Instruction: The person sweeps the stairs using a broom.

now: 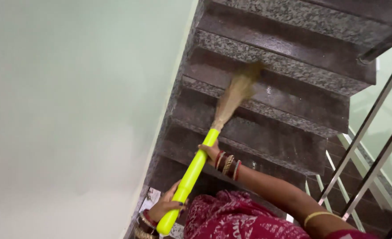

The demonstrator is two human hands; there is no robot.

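Red patterned cloth (236, 217) fills the bottom centre, right under the camera. Both hands are wrapped around one broom's neon yellow-green handle (189, 179): left hand (167, 206) curled shut near the butt end at lower left, right hand (210, 150) closed higher up, nearer the bristles. Long axis runs from bottom left up to the right, so the tan bristles (236, 93) land on a dark granite step (293, 95) mid-frame, blurry from motion. I count six or so steps, several bangles on each wrist, steel railing (373, 150) at right.
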